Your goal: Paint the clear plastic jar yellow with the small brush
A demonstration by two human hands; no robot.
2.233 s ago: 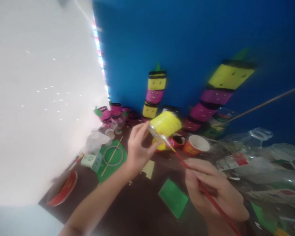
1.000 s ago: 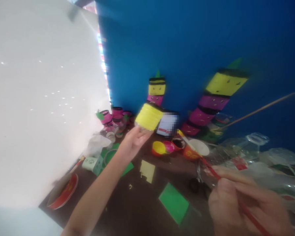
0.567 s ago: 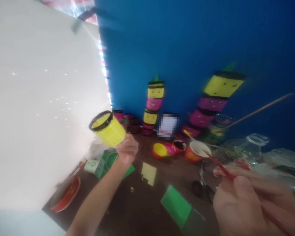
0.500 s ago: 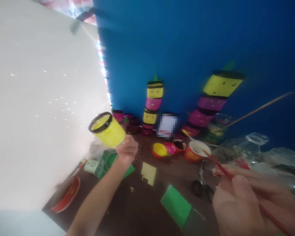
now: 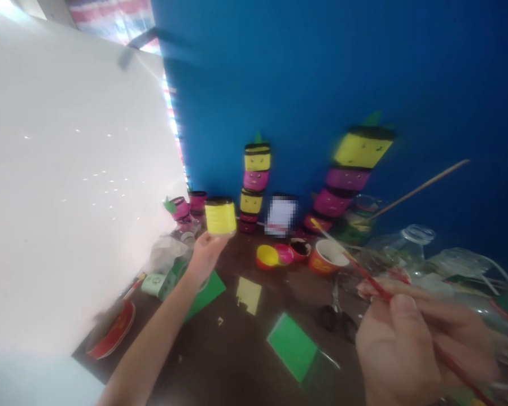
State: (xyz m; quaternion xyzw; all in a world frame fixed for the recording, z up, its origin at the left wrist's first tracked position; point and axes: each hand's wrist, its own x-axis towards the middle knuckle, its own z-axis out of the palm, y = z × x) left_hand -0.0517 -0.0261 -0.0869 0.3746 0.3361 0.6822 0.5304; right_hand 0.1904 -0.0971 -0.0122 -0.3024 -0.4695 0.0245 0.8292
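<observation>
My left hand (image 5: 206, 254) holds a yellow painted cup (image 5: 220, 218) with a black band around its top, up in front of the blue wall. The cup's bottom edge rests in my fingers, and it stands nearly upright. In my right hand (image 5: 410, 338) is a red-handled paintbrush (image 5: 364, 270), its yellow-tipped bristles pointing up and left. Beyond the brush stands a red and white paper cup (image 5: 328, 258). Small paint pots lie left of it: one yellow (image 5: 267, 256), one pink (image 5: 284, 254) and one dark (image 5: 300, 248).
Two stacked yellow and pink face towers (image 5: 256, 180) (image 5: 347, 177) stand by the blue wall. Scissors (image 5: 336, 316), green paper (image 5: 293, 347) and a cream paper scrap (image 5: 249, 295) lie on the brown table (image 5: 228, 361). Clear plastic bottles (image 5: 410, 245) crowd the right side.
My left hand has turned the yellow cup from tilted to nearly upright and moved it right. The paintbrush stays in my right hand. The whole view has shifted slightly.
</observation>
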